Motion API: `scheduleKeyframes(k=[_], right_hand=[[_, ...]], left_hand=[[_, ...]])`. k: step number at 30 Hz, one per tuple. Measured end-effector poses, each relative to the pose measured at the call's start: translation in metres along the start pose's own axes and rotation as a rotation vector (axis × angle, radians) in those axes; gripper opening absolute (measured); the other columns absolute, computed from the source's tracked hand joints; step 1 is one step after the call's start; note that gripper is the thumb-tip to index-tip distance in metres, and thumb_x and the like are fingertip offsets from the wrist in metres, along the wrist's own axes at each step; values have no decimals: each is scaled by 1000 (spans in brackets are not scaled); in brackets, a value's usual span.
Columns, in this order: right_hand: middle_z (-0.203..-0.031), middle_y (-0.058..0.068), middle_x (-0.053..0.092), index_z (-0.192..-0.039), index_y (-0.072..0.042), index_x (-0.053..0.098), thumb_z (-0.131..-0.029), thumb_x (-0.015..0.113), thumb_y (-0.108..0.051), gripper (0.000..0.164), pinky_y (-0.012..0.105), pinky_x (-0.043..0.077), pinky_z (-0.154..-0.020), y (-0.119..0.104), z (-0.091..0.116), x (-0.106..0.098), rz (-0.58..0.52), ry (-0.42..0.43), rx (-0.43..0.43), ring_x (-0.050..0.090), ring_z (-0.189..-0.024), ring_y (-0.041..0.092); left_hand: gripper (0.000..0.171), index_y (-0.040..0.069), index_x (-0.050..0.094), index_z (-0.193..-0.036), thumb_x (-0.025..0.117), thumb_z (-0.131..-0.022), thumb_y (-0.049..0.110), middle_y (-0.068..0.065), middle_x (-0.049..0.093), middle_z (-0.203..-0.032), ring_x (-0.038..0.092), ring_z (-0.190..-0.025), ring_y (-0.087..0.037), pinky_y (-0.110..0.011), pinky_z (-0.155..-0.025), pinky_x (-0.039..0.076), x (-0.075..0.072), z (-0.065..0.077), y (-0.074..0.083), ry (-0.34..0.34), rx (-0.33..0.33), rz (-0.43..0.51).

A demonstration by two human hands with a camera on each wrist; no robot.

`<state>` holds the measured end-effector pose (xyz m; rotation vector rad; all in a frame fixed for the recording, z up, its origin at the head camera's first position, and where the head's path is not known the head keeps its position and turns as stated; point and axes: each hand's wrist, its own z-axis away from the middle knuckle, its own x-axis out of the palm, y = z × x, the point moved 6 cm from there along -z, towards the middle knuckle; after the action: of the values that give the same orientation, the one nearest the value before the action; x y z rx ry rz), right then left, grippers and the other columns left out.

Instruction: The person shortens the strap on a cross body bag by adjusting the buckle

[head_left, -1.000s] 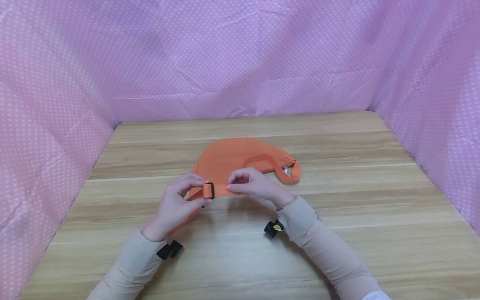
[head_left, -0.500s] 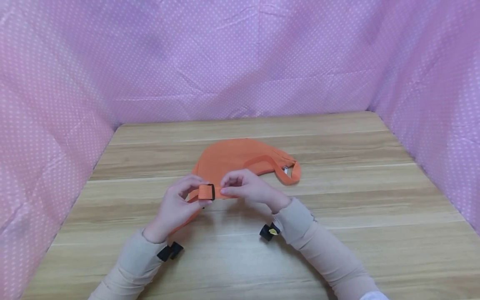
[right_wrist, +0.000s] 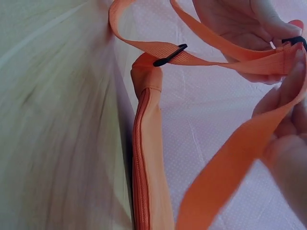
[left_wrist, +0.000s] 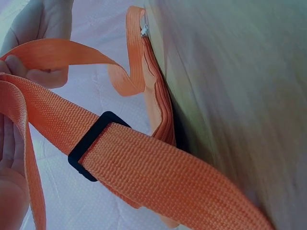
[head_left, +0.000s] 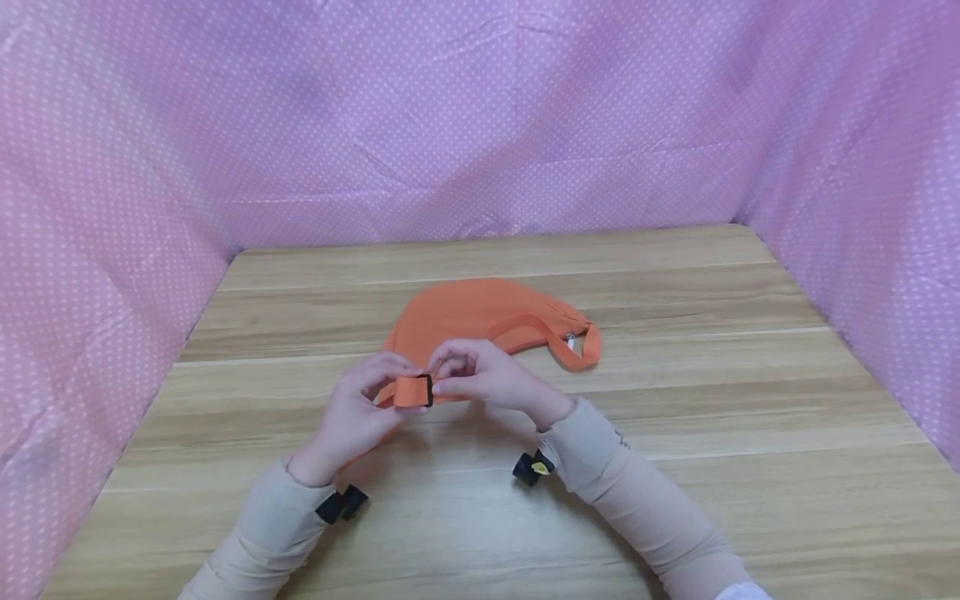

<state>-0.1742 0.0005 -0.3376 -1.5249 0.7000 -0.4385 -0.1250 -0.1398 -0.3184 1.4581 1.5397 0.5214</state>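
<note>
An orange waist bag (head_left: 457,312) lies on the wooden table, its webbing strap (left_wrist: 158,163) raised toward the hands. My left hand (head_left: 345,417) pinches the strap at a black buckle (head_left: 429,390), thumb below and fingers above. Close on the buckle's right side, my right hand (head_left: 498,379) pinches the strap between thumb and index finger. Along the strap sits a separate black slider (left_wrist: 98,143), away from the fingers. In the right wrist view the strap passes the black buckle (right_wrist: 295,42) between both hands. The right fingertips partly hide the buckle there.
The bag's zipper (right_wrist: 140,163) runs along its edge, with a metal pull (head_left: 572,342) near the right end. A strap loop (head_left: 581,358) lies right of the bag. Pink dotted cloth (head_left: 480,117) walls the wooden table (head_left: 750,400) at the back and sides.
My right hand has moved left, up to the buckle, with the strap. The orange loop at the buckle has grown longer on the left side. The left hand and the bag have barely moved.
</note>
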Motion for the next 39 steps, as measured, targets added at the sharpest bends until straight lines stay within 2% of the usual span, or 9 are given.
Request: scheduleKeyframes(k=[4, 9, 14, 20, 25, 31, 34, 39], right_hand=[[-112, 15, 63, -116, 3, 56, -88, 64, -3, 30, 33, 49, -90, 0, 0, -1, 81, -15, -11, 59, -102, 16], [-120, 9, 61, -121, -4, 57, -93, 59, -10, 29, 36, 45, -97, 7, -1, -3, 153, -61, 25, 54, -112, 18], [-117, 7, 62, -119, -6, 60, -94, 57, -15, 26, 32, 47, -93, 14, -1, -5, 160, -93, 44, 55, -105, 17], [-92, 4, 60, -102, -1, 62, -93, 58, -8, 12, 28, 50, -80, 16, 3, -12, 95, -48, 3, 55, -86, 15], [-78, 1, 53, -93, 2, 59, -92, 57, -2, 4, 25, 46, -69, 13, 5, -13, 65, -43, -38, 50, -74, 14], [-77, 1, 54, -96, 1, 61, -92, 58, -4, 7, 28, 46, -68, 4, 6, -11, 82, -26, -50, 51, -73, 14], [-79, 0, 57, -99, 3, 61, -91, 59, -2, 10, 28, 47, -66, -1, 6, -8, 77, -16, -64, 53, -72, 12], [-82, -2, 61, -106, 6, 55, -87, 60, 6, 19, 22, 48, -66, -8, 6, -3, 15, -7, -90, 56, -71, 6]], left_hand=[[30, -3, 67, -93, 73, -68, -18, 6, 63, -96, 57, -91, -8, -18, -86, 50, -1, 1, 2, -4, -2, 21], [34, -3, 65, -94, 72, -66, -21, 8, 61, -98, 57, -92, -7, -18, -86, 50, -3, 3, 4, 15, -13, 35], [36, -3, 64, -95, 75, -65, -19, 10, 61, -100, 57, -93, -6, -17, -87, 49, -5, 4, 4, 24, -35, 49], [39, 2, 66, -97, 74, -65, -19, 10, 62, -101, 57, -95, -5, -16, -89, 48, -7, 5, 3, 45, -35, 85], [39, -3, 65, -99, 73, -65, -20, 11, 62, -101, 57, -94, -5, -15, -89, 47, -8, 6, 3, 57, -63, 74], [38, -2, 65, -100, 75, -66, -18, 9, 62, -101, 57, -94, -6, -16, -90, 48, -7, 4, 1, 43, -91, 26], [40, 0, 65, -99, 75, -66, -19, 2, 63, -99, 58, -93, -7, -17, -90, 48, -5, 3, 0, 23, -81, 25], [37, 3, 65, -97, 76, -67, -15, -6, 63, -98, 59, -94, -8, -18, -89, 47, -2, 3, 0, -7, -41, 18]])
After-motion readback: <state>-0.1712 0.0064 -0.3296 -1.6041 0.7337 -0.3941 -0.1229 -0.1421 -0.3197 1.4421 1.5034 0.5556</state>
